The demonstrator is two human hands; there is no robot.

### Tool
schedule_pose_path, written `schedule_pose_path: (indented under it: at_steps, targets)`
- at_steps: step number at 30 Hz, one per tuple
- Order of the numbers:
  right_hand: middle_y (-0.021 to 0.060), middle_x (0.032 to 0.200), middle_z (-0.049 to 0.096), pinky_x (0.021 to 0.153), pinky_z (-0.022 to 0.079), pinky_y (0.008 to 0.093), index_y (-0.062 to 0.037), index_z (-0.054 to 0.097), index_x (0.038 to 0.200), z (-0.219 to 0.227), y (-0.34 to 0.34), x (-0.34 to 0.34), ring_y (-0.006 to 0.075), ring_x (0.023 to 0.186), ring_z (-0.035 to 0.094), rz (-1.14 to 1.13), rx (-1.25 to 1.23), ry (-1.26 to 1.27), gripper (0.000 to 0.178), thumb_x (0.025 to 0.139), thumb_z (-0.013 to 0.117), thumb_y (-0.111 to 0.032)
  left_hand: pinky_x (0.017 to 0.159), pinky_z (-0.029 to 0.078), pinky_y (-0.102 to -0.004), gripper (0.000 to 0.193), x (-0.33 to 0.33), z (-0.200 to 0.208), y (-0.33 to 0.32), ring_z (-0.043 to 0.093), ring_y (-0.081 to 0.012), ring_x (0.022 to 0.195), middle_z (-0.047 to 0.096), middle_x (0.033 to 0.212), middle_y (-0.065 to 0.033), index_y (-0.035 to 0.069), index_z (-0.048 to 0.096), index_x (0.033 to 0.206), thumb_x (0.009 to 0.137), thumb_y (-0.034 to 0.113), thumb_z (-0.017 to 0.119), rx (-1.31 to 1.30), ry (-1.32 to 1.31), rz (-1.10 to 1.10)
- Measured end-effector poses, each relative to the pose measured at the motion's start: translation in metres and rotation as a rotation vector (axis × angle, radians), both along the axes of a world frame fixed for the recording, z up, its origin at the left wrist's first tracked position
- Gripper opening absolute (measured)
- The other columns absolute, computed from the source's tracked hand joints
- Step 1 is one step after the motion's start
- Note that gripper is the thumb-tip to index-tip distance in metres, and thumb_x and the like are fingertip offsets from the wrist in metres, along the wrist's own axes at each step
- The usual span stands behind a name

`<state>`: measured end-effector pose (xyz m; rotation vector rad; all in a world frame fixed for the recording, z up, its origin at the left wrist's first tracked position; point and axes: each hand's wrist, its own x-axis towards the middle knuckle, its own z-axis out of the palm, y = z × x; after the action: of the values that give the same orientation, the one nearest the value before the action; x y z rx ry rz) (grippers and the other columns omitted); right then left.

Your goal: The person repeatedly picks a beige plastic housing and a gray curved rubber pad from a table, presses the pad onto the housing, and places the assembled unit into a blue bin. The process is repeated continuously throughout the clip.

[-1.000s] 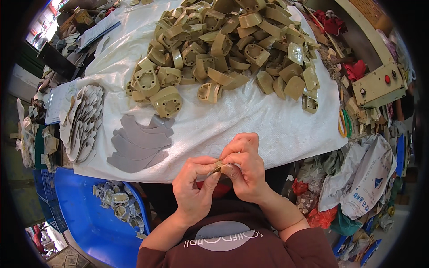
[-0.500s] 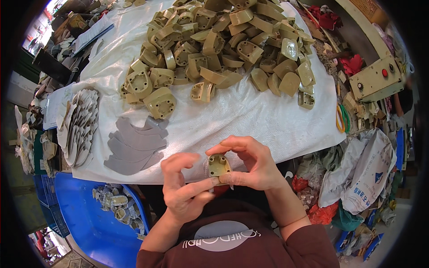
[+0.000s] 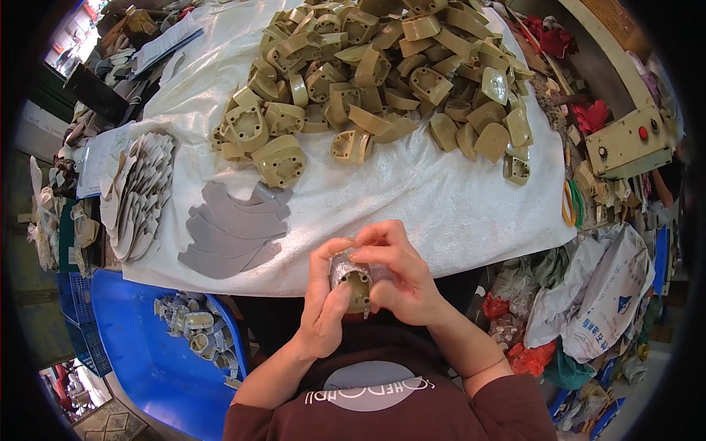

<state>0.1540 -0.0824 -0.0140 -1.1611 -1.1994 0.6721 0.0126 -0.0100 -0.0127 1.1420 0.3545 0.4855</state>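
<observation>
Both hands hold one olive-tan plastic heel block (image 3: 358, 283) close to my chest, at the near edge of the table. A grey covering piece (image 3: 343, 266) is wrapped over its top. My left hand (image 3: 322, 309) grips the block from the left with the thumb on its face. From the right, my right hand (image 3: 401, 275) presses fingers over the grey piece. Further up the table lies a large pile of the same tan heel blocks (image 3: 382, 70). A fan of flat grey cut pieces (image 3: 228, 229) lies to the left of my hands.
A white sheet (image 3: 434, 198) covers the table. A stack of pale cut pieces (image 3: 136, 192) sits at its left edge. A blue bin (image 3: 143, 345) with covered blocks stands lower left. A beige control box (image 3: 631, 143) with a red button and plastic bags (image 3: 596, 301) are on the right.
The heel block has turned in my hands and the grey piece now wraps its top. Both hands have shifted a little right and closed in tighter around it.
</observation>
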Motion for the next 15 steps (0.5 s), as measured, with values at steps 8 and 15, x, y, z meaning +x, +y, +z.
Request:
schedule_pose_path:
  at_steps: [8, 15]
  targets:
    - [0.0090, 0.111, 0.054, 0.074, 0.047, 0.0278, -0.0058, 0.058, 0.092, -0.006, 0.010, 0.001, 0.0149, 0.088, 0.054, 0.283, -0.065, 0.353, 0.010, 0.092, 0.057, -0.016, 0.071, 0.049, -0.0310, 0.072, 0.009, 0.009, -0.009, 0.057, -0.0192, 0.084, 0.044, 0.119, -0.0192, -0.001, 0.015, 0.142, 0.097, 0.053, 0.028, 0.118, -0.043, 0.047]
    - [0.0136, 0.119, 0.049, 0.091, 0.039, 0.0349, -0.0043, 0.048, 0.128, -0.009, 0.000, -0.030, 0.0243, 0.106, 0.049, 0.082, -0.002, 0.235, 0.035, 0.098, 0.043, -0.021, 0.085, 0.045, -0.0292, 0.051, 0.007, -0.013, -0.008, 0.053, -0.0145, 0.097, 0.049, 0.115, -0.0114, 0.005, 0.028, 0.140, 0.097, 0.030, 0.038, 0.116, 0.037, 0.363]
